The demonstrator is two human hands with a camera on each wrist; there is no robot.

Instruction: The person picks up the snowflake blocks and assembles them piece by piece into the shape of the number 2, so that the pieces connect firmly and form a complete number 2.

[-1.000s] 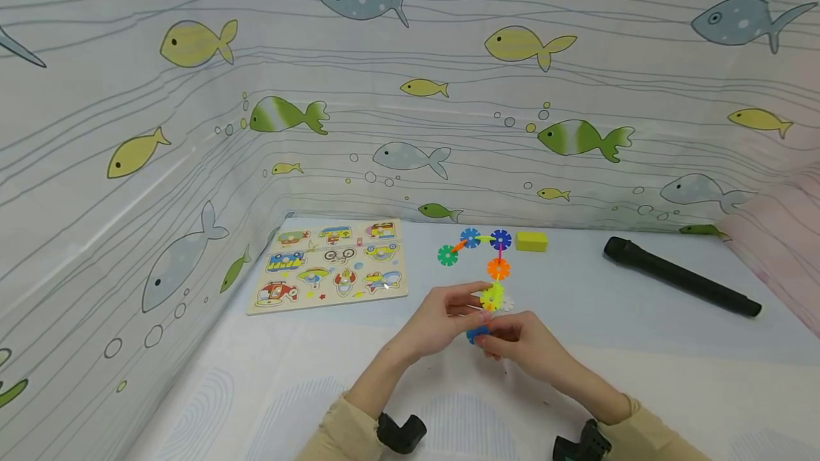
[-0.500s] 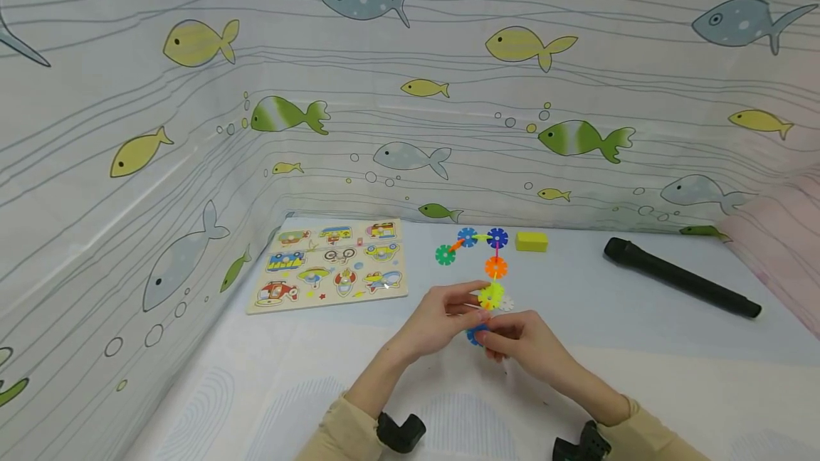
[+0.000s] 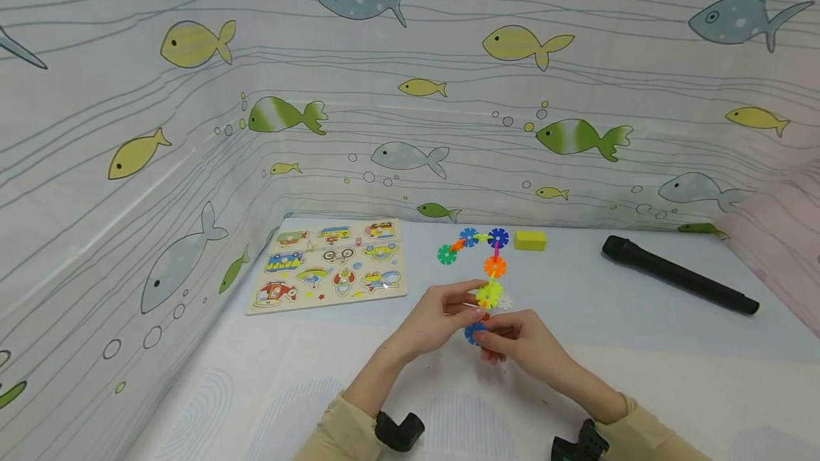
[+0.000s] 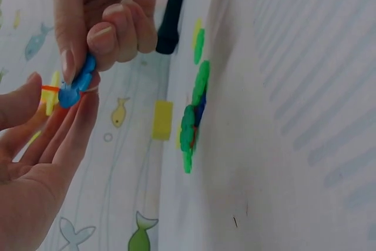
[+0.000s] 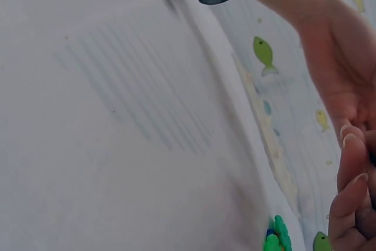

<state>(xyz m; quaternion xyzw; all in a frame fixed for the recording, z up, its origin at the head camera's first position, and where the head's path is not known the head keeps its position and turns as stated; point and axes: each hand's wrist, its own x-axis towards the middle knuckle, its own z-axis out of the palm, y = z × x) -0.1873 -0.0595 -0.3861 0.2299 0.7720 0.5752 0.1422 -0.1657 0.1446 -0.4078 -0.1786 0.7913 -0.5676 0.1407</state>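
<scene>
A chain of notched plastic snowflake discs runs toward both hands in the head view. My left hand [image 3: 438,322] holds its near end, fingers behind a yellow disc [image 3: 490,295] and thumb by a reddish-orange piece that is mostly covered. Between thumb and fingers, my right hand [image 3: 530,344] pinches a blue disc [image 3: 475,334]. In the left wrist view, the blue disc [image 4: 69,95] meets an orange disc [image 4: 49,88] seen edge-on; how deep the slots engage is hidden. Farther along are an orange disc [image 3: 495,267], a dark blue disc [image 3: 497,238] and a green disc [image 3: 447,255].
Just right of the yellow disc lies a white disc [image 3: 505,301]. A yellow block [image 3: 530,240] sits by the chain's far corner. Left is a wooden vehicle puzzle board [image 3: 328,269]; right, a black microphone-like stick [image 3: 679,274]. Fish-patterned sheeting [image 3: 474,183] rises behind the table.
The blue disc has turned in my right fingers and shows more of its face. Both hands stay almost in place, and the chain has shifted only slightly.
</scene>
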